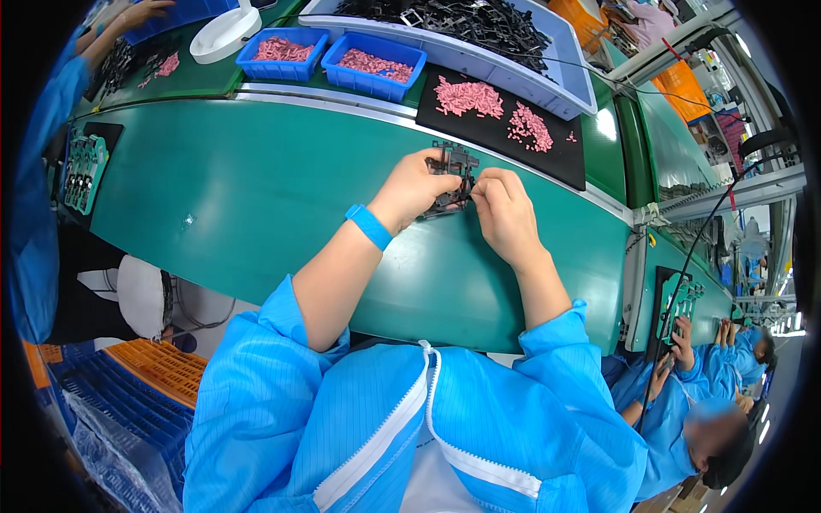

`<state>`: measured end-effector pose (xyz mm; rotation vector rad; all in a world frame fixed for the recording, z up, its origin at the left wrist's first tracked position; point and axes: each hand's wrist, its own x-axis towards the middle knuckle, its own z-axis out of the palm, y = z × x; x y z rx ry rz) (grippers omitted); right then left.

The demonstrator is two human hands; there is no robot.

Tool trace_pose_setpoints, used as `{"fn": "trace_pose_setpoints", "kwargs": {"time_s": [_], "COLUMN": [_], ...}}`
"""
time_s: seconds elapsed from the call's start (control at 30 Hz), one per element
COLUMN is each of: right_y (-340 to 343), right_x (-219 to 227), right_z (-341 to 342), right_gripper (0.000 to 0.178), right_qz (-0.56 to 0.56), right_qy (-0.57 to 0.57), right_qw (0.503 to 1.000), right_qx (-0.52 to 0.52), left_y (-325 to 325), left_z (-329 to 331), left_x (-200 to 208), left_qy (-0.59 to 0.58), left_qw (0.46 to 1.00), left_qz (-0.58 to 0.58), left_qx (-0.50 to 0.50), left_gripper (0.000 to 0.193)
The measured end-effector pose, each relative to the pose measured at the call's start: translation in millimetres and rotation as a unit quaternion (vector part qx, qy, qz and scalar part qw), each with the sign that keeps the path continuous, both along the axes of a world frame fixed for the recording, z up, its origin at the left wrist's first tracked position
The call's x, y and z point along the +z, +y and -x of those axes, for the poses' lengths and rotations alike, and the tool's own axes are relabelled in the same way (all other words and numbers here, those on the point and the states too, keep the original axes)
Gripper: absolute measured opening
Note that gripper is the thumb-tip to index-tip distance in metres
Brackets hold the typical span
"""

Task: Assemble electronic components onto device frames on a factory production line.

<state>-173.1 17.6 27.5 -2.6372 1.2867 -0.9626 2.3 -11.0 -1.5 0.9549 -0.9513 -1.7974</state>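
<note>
My left hand (412, 190), with a blue band at its wrist, is closed around a black plastic frame (453, 156) with slots and thin bars. The frame is held up over the green work surface. At its right side my right hand (503, 209) has thumb and fingers pinched together, touching or almost touching the frame. Whatever sits in that pinch is too small or hidden to make out. Beyond my hands, small pink pieces (469, 97) lie in loose piles on a black mat (560, 165).
Two blue bins (369, 83) of pink pieces stand behind the metal rail, beside a large grey tray (578, 96) heaped with black plastic parts. A green fixture (85, 173) lies at the left end of the green table (256, 214). Co-workers sit on both sides.
</note>
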Motion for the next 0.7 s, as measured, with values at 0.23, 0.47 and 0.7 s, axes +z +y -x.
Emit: {"fn": "trace_pose_setpoints", "kwargs": {"time_s": [0.23, 0.47, 0.7], "right_y": [-1.7, 0.1, -4.2], "right_x": [0.4, -1.3, -18.9], "right_z": [-3.0, 0.3, 10.1], "right_gripper": [0.02, 0.015, 0.013], "right_qz": [0.011, -0.03, -0.392], "right_qy": [0.013, -0.011, -0.382], "right_qw": [1.0, 0.999, 0.837], "right_qx": [0.019, 0.015, -0.017], "left_y": [1.4, 5.2, 4.4], "left_z": [1.7, 2.0, 4.3], "left_x": [-0.4, -0.1, -1.5], "left_qy": [0.0, -0.021, -0.021], "left_qw": [1.0, 0.999, 0.997], "left_qz": [0.002, 0.02, 0.075], "left_qx": [0.019, 0.026, 0.023], "left_gripper": [0.027, 0.029, 0.034]}}
